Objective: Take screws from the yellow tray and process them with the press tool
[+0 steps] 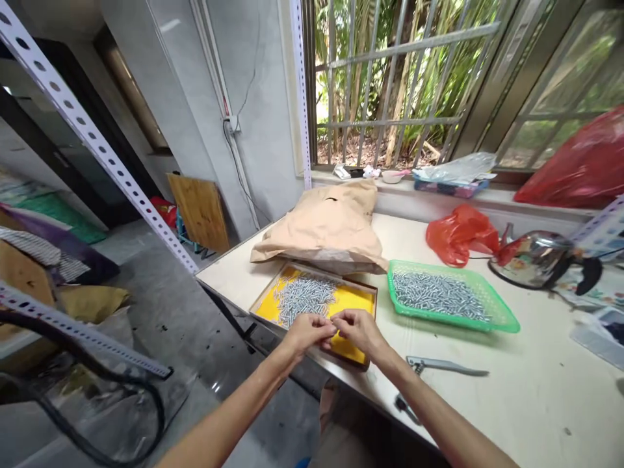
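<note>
My left hand (312, 333) and my right hand (357, 326) meet over the near side of a shallow box (371, 309) with a yellow bottom. Both have thumb and fingers pinched, the fingertips almost touching. Whatever sits between them is too small to make out. A heap of small silvery metal pieces, like screws (307, 296), lies in the box, left of my right hand and just beyond my left. To the right, a green plastic basket (504, 318) holds many more similar pieces.
Behind the box lies a large brown paper sack (331, 221). Pliers-like cutters (448, 365) rest near the table's front edge, by my right forearm. A red plastic bag (458, 234) and a metal kettle (531, 259) stand at the back right. A perforated metal post (97, 143) rises at left.
</note>
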Demonstrator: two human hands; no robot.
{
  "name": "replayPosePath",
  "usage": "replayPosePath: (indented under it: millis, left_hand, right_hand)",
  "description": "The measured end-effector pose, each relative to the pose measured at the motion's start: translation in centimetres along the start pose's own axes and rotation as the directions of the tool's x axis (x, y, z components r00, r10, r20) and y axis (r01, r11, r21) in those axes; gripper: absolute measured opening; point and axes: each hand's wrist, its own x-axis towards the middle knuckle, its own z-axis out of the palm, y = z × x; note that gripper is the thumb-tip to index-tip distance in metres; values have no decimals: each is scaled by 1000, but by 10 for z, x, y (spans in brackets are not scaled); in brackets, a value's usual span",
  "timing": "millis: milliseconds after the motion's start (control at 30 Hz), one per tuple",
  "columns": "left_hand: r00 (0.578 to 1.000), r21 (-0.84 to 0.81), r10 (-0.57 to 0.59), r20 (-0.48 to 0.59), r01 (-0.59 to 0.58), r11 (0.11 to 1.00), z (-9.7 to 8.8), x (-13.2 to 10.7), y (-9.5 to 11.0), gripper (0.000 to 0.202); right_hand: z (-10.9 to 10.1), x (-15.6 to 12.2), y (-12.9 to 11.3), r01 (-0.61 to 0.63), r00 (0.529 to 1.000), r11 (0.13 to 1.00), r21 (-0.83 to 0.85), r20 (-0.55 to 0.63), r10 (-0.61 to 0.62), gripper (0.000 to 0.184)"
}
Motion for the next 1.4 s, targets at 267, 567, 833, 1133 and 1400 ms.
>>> replayPosePath:
  millis: [267, 567, 833, 1133, 1400]
  left_hand:
    - [983, -147, -170, 68, 178, 973, 5, 3, 7, 35]
    - [989, -131, -151, -4, 149, 980, 17, 6, 19, 25]
    - [997, 14, -15, -70, 16, 1000, 41, -6, 31, 38]
    - [993, 189, -32, 118, 9, 982, 106, -23, 18, 28]
    - [959, 423, -261, 110, 192, 886, 141, 2, 2, 13]
  right_hand:
    - [-5, -6, -5, -77, 994, 980, 183, -58, 89, 32]
    - [-16, -9, 3, -66, 969, 994, 92, -233, 86, 14]
    - [-55, -28, -3, 185, 958, 857, -481, -105, -266, 23]
    - [-115, -170, 4, 24, 989, 695, -719, -86, -122, 26]
    - [-128, -210, 36, -159, 983, 526, -835, -183, 8, 20]
